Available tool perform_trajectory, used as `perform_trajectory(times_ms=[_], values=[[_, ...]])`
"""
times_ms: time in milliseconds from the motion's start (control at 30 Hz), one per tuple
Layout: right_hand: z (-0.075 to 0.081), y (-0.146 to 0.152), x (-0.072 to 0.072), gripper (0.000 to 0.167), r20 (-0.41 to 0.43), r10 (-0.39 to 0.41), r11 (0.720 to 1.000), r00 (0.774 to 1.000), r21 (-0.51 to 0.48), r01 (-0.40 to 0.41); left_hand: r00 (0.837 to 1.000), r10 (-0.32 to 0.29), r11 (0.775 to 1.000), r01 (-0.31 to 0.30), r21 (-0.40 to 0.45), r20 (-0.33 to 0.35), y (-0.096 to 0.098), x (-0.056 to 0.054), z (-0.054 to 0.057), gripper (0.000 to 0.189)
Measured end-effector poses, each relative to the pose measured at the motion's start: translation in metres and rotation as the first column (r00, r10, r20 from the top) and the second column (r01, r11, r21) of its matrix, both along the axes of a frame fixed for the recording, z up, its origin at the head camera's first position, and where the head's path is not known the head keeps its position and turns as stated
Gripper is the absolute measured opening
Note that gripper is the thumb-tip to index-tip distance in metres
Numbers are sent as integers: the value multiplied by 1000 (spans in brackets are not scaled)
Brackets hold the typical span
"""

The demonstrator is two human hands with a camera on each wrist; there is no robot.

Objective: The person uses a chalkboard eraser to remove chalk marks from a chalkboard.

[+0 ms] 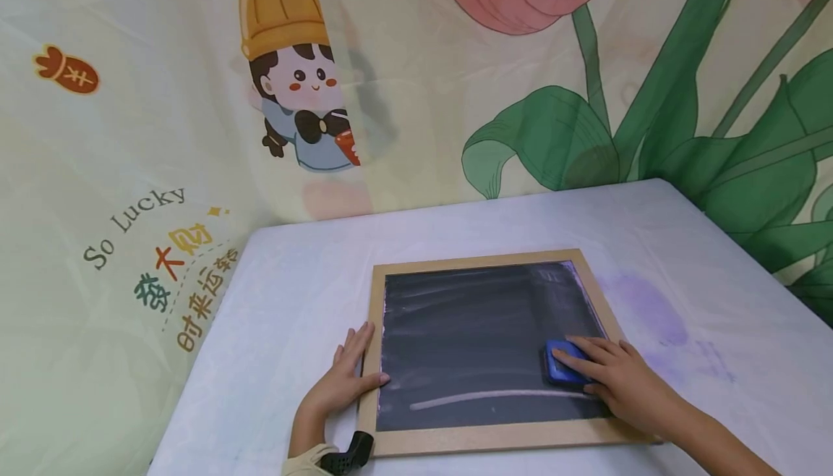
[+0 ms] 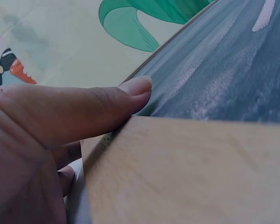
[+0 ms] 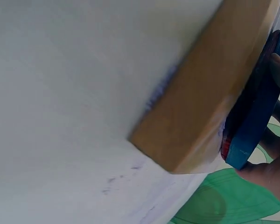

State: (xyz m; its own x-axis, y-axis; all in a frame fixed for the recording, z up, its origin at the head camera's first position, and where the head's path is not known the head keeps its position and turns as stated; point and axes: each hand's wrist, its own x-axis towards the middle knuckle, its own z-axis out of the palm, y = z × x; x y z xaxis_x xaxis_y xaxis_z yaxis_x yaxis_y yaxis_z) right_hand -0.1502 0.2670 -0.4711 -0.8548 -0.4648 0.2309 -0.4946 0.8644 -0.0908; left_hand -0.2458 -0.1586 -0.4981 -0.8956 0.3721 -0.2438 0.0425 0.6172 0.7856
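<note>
A small blackboard [image 1: 468,346] in a light wooden frame [image 1: 481,438] lies on the white-covered table. My left hand [image 1: 341,378] holds the frame's left side, thumb over the top and fingers along the outer edge. The left wrist view shows that thumb [image 2: 98,105] across the wood. My right hand [image 1: 621,375] grips a blue blackboard eraser [image 1: 565,362] on the right part of the writing surface. In the right wrist view, fingertips pinch the eraser [image 3: 256,107] by its sides. A pale chalk line [image 1: 494,395] runs across the lower board, reaching the eraser's lower side.
Purple chalk smudges [image 1: 651,313] mark the tablecloth [image 1: 312,259] right of the board. Faint chalk haze covers the black surface. Behind the table hangs a printed cloth [image 1: 403,85] with a cartoon figure, a tulip and leaves.
</note>
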Motion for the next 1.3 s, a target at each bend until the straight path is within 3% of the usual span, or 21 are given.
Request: perform_trajectory(times_ms=[167, 267, 467, 800, 933, 1167, 1300], values=[[-4, -2, 18, 79, -58, 16, 1000, 998, 14, -15, 1000, -5, 1000, 5, -6, -3, -4, 1, 3, 93], [-5, -1, 23, 80, -42, 44, 999, 998, 3, -43, 1000, -6, 1000, 6, -1, -2, -6, 3, 4, 93], [2, 5, 14, 74, 12, 94, 994, 995, -55, -93, 1000, -5, 1000, 5, 8, -6, -4, 6, 7, 92], [2, -5, 8, 68, 94, 84, 993, 992, -94, -75, 1000, 1, 1000, -1, 2, -9, -8, 8, 7, 92], [4, -23, 5, 67, 111, 101, 990, 989, -111, -89, 1000, -3, 1000, 3, 14, -17, -7, 9, 4, 91], [16, -80, -7, 62, 278, 131, 984, 951, -155, -91, 999, -31, 999, 31, 21, -26, -3, 8, 1, 89], [23, -109, -19, 61, 309, 147, 984, 940, -146, -106, 997, -44, 998, 46, 31, -62, 0, 2, 0, 78]])
